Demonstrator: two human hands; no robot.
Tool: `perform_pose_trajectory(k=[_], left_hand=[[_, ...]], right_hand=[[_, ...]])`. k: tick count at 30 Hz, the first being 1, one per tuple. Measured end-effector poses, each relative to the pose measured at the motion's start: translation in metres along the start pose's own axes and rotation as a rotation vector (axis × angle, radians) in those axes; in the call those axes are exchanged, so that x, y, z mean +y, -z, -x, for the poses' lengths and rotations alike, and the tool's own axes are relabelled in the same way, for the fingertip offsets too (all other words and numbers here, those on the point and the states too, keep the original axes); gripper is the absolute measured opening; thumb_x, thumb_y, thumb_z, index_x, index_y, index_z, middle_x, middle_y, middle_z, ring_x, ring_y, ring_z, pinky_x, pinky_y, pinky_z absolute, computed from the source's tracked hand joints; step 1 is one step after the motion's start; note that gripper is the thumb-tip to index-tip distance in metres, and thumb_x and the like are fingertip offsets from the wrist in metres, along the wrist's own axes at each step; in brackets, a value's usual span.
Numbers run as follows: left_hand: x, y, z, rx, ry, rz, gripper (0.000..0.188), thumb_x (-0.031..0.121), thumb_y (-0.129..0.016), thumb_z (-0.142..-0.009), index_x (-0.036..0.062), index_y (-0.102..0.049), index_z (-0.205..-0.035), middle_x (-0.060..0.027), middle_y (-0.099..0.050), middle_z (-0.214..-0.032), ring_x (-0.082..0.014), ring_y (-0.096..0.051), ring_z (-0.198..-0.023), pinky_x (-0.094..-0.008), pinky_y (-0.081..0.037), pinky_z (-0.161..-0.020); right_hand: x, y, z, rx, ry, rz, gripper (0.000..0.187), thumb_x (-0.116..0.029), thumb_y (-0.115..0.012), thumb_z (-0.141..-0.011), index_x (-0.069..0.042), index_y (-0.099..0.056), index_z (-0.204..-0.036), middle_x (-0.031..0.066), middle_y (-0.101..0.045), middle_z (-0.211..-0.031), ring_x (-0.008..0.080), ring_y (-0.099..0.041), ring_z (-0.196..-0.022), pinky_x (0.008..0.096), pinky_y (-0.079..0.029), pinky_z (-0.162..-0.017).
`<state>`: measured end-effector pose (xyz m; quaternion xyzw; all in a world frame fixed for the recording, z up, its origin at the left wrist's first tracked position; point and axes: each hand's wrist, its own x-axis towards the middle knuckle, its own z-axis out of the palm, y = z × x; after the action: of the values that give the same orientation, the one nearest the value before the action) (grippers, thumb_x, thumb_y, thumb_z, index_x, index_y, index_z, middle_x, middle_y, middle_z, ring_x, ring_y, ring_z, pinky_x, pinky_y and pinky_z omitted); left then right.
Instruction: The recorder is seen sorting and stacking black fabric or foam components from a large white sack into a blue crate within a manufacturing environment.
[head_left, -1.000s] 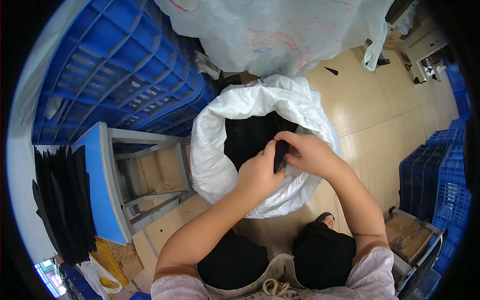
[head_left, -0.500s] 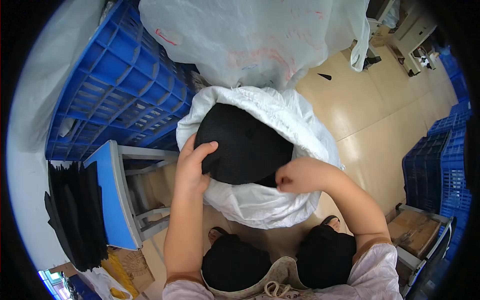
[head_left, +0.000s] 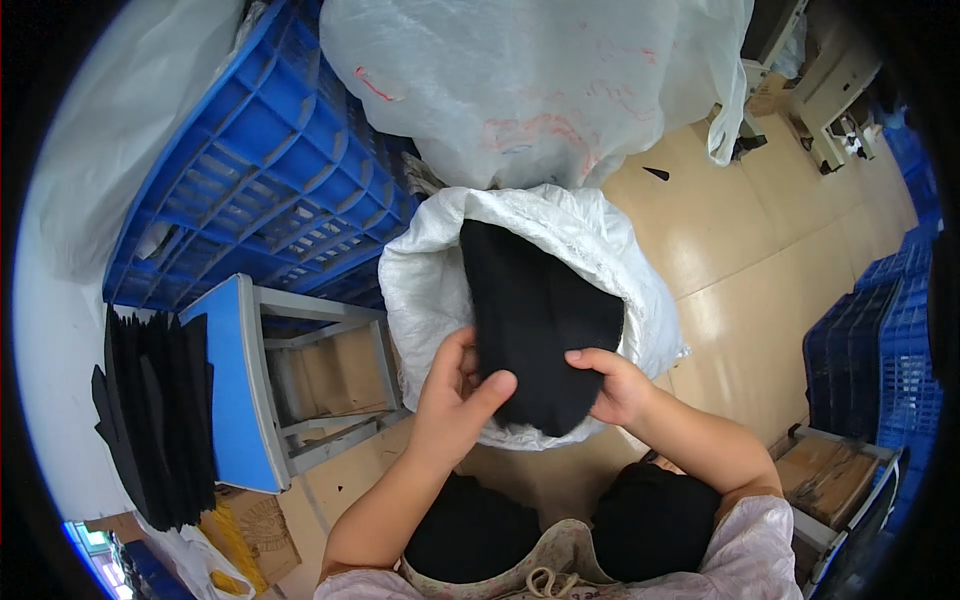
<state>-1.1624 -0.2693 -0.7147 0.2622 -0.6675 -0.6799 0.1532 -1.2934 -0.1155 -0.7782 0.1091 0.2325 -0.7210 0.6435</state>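
Both my hands hold a black fabric piece (head_left: pixel 540 330) with a rounded near end, over the mouth of a white woven sack (head_left: pixel 425 265). My left hand (head_left: pixel 455 400) grips its left edge, thumb on top and fingers partly hidden behind. At the right edge, my right hand (head_left: pixel 618 388) pinches it with the thumb on top; the other fingers are mostly underneath. The far part of the piece lies inside the sack's rolled rim. Whether it is one layer or a stack, I cannot tell.
A big translucent plastic bag (head_left: pixel 520 80) bulges beyond the sack. To the left are a blue crate (head_left: pixel 255 150), a blue-topped stool (head_left: pixel 228 380) and a bundle of black strips (head_left: pixel 155 420). Blue crates (head_left: pixel 850 345) and a cardboard box (head_left: pixel 828 465) stand at the right.
The black fabric has turned and come nearer to me, showing a smoother, longer face. My right hand, earlier curled at the sack's near rim, now grips the fabric's right edge.
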Motion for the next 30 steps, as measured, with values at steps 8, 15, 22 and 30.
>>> perform_pose_trajectory(k=[8,15,22,30], left_hand=[[0.006,0.003,0.001,-0.206,0.323,0.407,0.033,0.018,-0.059,-0.090,0.0004,-0.046,-0.115,-0.0108,-0.058,-0.102,-0.0175,-0.060,-0.091,-0.0293,-0.054,-0.068],[0.002,0.005,0.001,-0.200,0.319,0.449,0.034,0.009,-0.060,-0.088,0.0015,-0.044,-0.116,-0.0109,-0.058,-0.102,-0.0152,-0.060,-0.088,-0.0271,-0.052,-0.066],[0.010,-0.002,0.007,-0.161,0.133,0.285,0.047,0.001,-0.057,-0.087,0.0028,-0.031,-0.126,-0.0139,-0.057,-0.102,-0.0147,-0.061,-0.085,-0.0239,-0.051,-0.067],[0.018,-0.002,0.010,-0.100,-0.078,0.089,0.047,0.005,-0.064,-0.084,0.0015,-0.036,-0.121,-0.0122,-0.058,-0.096,-0.0118,-0.061,-0.077,-0.0219,-0.049,-0.061]], right_hand=[[-0.002,0.015,0.003,-0.132,-0.124,-0.026,0.055,-0.010,-0.053,-0.078,0.007,-0.040,-0.129,0.0215,-0.054,-0.123,0.0313,-0.056,-0.111,0.0422,-0.042,-0.100],[0.001,0.014,0.000,-0.115,-0.128,0.004,0.056,-0.013,-0.053,-0.078,0.007,-0.041,-0.128,0.0211,-0.055,-0.122,0.0315,-0.057,-0.110,0.0432,-0.043,-0.099],[0.002,0.016,-0.001,-0.102,-0.114,0.014,0.058,-0.013,-0.053,-0.076,0.006,-0.041,-0.129,0.0209,-0.055,-0.122,0.0315,-0.057,-0.110,0.0435,-0.042,-0.099],[0.002,0.020,-0.001,-0.116,-0.124,-0.017,0.055,-0.012,-0.052,-0.078,0.007,-0.041,-0.128,0.0202,-0.054,-0.124,0.0307,-0.056,-0.111,0.0426,-0.041,-0.100]])
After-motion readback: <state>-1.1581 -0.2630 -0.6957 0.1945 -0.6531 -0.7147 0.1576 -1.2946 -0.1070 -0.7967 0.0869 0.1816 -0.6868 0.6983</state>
